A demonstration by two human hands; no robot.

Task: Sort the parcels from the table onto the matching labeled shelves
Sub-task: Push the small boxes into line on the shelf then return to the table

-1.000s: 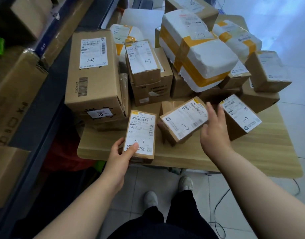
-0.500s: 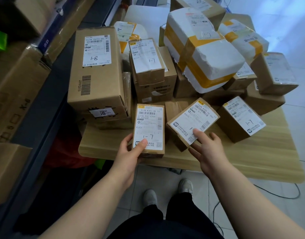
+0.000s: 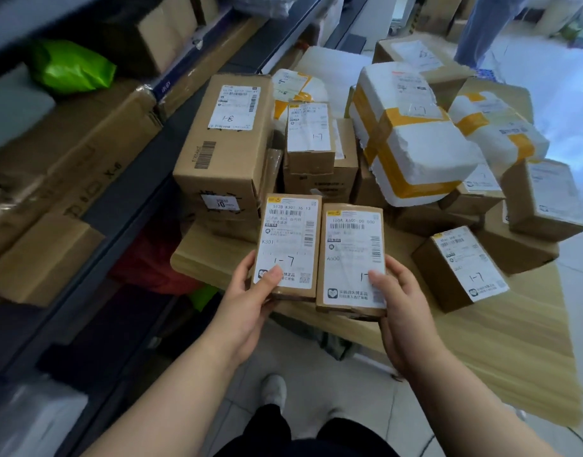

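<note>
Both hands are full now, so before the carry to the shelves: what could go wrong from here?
1. Each hand grips only the lower end of its parcel: the left hand on the K301 box, the right hand on the A600 box. Either could tip or slip.
2. The white foam box sits tilted on the pile; pulling neighbours may send it sliding.
3. The tall carton reads 1-8, not 1-7; easy to misshelve.

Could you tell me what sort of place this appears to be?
Probably a parcel pickup or sorting depot: a wooden table piled with labelled parcels, hand-marked 1-7 or 1-8, beside metal shelving holding more boxes.
</note>
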